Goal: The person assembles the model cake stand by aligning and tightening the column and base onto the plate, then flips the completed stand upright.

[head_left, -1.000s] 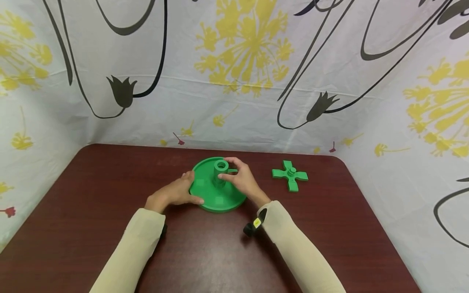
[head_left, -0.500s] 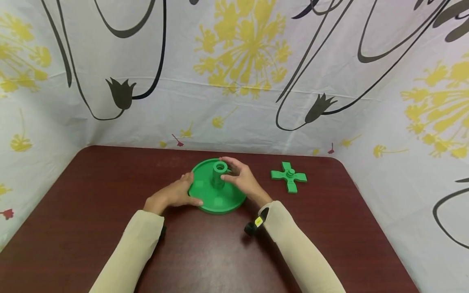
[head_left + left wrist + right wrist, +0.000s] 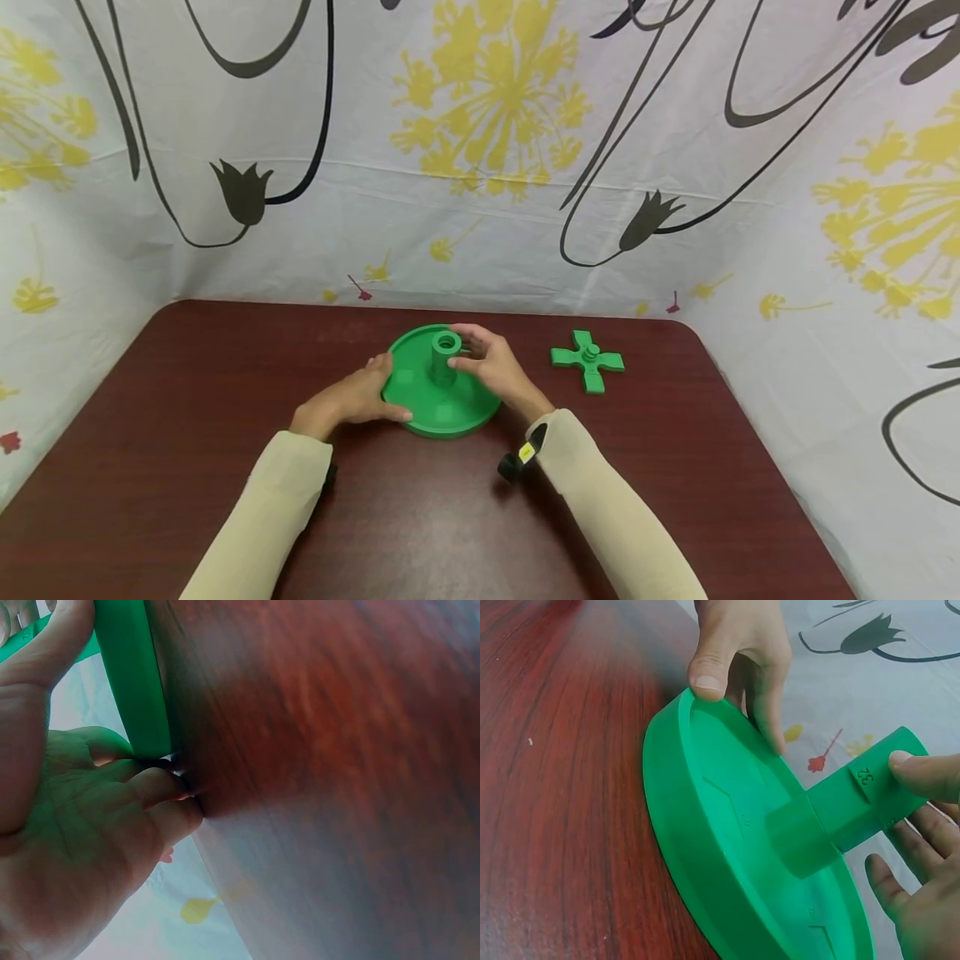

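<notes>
A round green base (image 3: 450,419) with a raised rim lies on the dark red-brown table. From its middle rises a green hollow cylinder (image 3: 444,357); the right wrist view shows the number 32 on its upper part. My left hand (image 3: 358,395) grips the base's left rim, its thumb on the near side. In the left wrist view, the rim (image 3: 133,682) passes between thumb and fingers. My right hand (image 3: 491,365) holds the cylinder's upper part, thumb on one side and fingers on the far side. Some of its fingertips are hidden behind the cylinder.
A green cross-shaped piece (image 3: 593,379) with a round stub at its centre lies on the table (image 3: 420,525), right of the base. A white cloth (image 3: 322,258) with yellow and grey flower prints hangs behind and beside the table.
A small green tab beside the cylinder shows less now, and my right fingers have shifted slightly around it. My left hand keeps its place on the rim. The head view has moved a little.
</notes>
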A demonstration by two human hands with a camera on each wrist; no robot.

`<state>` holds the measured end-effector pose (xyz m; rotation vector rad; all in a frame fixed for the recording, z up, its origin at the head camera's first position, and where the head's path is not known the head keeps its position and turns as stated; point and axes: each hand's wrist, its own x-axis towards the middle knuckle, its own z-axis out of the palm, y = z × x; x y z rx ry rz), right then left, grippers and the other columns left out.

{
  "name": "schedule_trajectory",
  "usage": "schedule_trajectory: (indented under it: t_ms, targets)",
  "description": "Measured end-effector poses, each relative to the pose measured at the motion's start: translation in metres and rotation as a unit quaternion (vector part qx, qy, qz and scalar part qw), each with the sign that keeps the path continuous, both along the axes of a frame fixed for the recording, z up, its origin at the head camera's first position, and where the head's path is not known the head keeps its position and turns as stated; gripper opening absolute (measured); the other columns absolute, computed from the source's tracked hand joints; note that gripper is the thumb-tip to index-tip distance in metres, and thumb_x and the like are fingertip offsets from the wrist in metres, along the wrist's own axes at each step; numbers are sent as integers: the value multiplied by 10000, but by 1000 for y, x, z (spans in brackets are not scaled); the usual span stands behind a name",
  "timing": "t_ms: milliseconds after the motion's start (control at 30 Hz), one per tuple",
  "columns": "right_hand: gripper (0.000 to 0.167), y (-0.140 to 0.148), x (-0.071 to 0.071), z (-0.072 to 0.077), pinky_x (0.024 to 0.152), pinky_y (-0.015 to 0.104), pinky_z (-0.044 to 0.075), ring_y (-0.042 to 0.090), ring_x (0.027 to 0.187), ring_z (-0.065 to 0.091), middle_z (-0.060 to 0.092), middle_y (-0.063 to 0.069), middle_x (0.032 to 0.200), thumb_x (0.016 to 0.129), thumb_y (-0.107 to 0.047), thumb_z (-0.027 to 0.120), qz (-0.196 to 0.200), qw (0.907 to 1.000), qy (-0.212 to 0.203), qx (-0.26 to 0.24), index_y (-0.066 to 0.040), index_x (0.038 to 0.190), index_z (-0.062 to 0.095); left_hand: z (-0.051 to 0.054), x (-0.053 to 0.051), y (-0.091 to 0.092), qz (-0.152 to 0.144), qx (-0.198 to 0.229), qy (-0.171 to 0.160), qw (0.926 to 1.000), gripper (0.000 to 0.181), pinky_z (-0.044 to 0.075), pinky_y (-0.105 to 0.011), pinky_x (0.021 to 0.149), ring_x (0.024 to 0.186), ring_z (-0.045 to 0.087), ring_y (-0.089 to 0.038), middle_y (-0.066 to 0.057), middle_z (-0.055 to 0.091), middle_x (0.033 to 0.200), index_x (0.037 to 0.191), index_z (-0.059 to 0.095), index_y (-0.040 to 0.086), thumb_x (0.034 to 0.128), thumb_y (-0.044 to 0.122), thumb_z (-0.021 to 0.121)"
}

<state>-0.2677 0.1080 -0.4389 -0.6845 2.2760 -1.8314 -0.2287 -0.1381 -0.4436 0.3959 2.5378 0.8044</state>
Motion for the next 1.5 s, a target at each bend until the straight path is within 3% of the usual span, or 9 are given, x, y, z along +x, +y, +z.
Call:
schedule_trajectory:
  t_ms: [467, 767, 1000, 1300, 1500]
  targets:
    - [513, -3, 1, -5, 984, 469, 505, 328, 1178, 587, 630, 218, 1229, 844, 15, 761, -356, 9989, 167, 238, 13, 1323, 576, 1, 0, 0, -19, -26, -28, 10000, 1144, 158, -569, 1202, 1514, 22, -423, -283, 17, 1629, 1557, 0, -72, 872, 466, 742]
    - [600, -2, 1, -3, 1059, 506, 441, 316, 1306, 518, 540, 200, 1413, 843, 73, 734, -65, 9997, 222, 96, -13, 1397, 522, -1, 0, -1, -13, 34, -14, 10000, 1152, 163, -585, 1194, 1511, 28, -435, -292, 15, 1625, 1556, 0, -74, 869, 480, 740]
    - [549, -3, 5, 1, 1028, 481, 478, 361, 1288, 538, 566, 230, 1374, 862, 127, 666, 5, 9999, 123, -46, 61, 1385, 509, -1, 1, -1, 24, 61, -30, 10000, 1158, 155, -585, 1196, 1510, 24, -437, -292, 14, 1625, 1555, 0, -76, 865, 479, 745]
    - [547, -3, 2, -4, 995, 466, 505, 368, 1247, 558, 600, 250, 1315, 859, 96, 700, -152, 9998, 125, 68, 75, 1374, 516, -1, 0, -1, 49, 4, -33, 10000, 1152, 156, -576, 1199, 1511, 27, -432, -291, 19, 1626, 1556, 3, -75, 867, 477, 743]
    - [538, -5, 14, 15, 996, 510, 495, 419, 1237, 547, 591, 290, 1300, 869, 77, 698, -176, 9996, 103, 218, 105, 1369, 503, -2, -1, 0, 58, 5, -19, 10000, 1160, 161, -580, 1197, 1510, 34, -435, -291, 27, 1626, 1556, 6, -76, 861, 487, 745]
